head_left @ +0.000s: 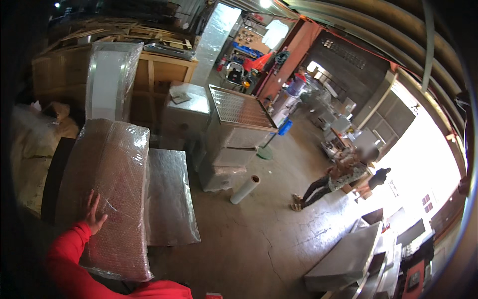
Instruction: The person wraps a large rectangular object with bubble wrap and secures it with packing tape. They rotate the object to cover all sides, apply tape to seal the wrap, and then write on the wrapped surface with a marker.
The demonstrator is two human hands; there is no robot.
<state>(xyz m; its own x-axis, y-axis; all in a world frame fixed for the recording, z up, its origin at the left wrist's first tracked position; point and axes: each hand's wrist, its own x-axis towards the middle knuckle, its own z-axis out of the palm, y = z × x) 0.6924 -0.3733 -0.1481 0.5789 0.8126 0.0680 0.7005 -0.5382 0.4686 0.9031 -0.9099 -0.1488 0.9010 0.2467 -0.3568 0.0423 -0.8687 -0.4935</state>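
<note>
My left hand rests on a large, long package covered in clear bubble wrap, its fingers spread and its palm against the wrap. The red sleeve of that arm reaches in from the lower edge. To the right of the package, and partly behind it, leans a shiny metal sheet. A dark board shows along its left side. What lies under the bubble wrap is too blurred to make out. My right hand is out of the picture.
A roll of clear film stands on the concrete floor. Beyond are stacked wrapped boxes under a slatted metal panel, a wrapped white panel and a wooden crate. Another person stands to the right. Metal pieces lie lower right.
</note>
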